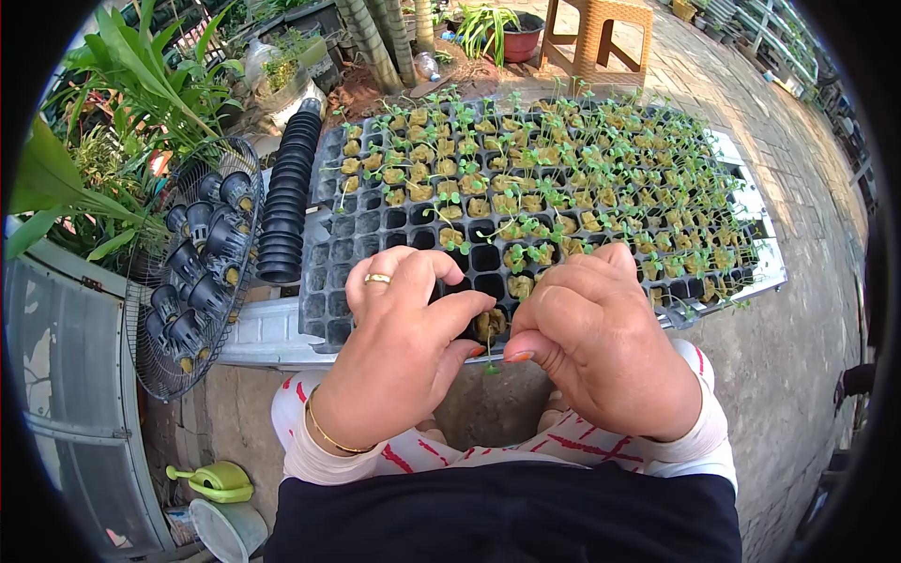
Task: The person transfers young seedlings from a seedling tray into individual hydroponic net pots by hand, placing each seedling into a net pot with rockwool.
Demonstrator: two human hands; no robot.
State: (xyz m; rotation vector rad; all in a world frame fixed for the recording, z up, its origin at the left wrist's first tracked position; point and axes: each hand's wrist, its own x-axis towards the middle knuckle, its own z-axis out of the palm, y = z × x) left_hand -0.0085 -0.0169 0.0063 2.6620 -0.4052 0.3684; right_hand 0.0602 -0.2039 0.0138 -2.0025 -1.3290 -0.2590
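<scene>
A seedling plug (490,326), a brownish growing block with a thin green sprout hanging toward me, is at the front edge of the black cell tray (340,225). My left hand (399,342) has its index finger and thumb closed around the plug's left side. Just right of it is my right hand (605,342), fingers curled in and thumb pressed against them. Whatever that pinch may hold is hidden. Many more sprouting plugs (450,236) fill the tray's middle and right, while cells near my left hand are bare.
On the left, a wire basket (141,328) holds several small black net pots (225,235). A stack of black pots (286,202) lies beside the tray on a silvery table (267,333). A green watering can (221,480) is low left; a brown stool (601,38) stands behind.
</scene>
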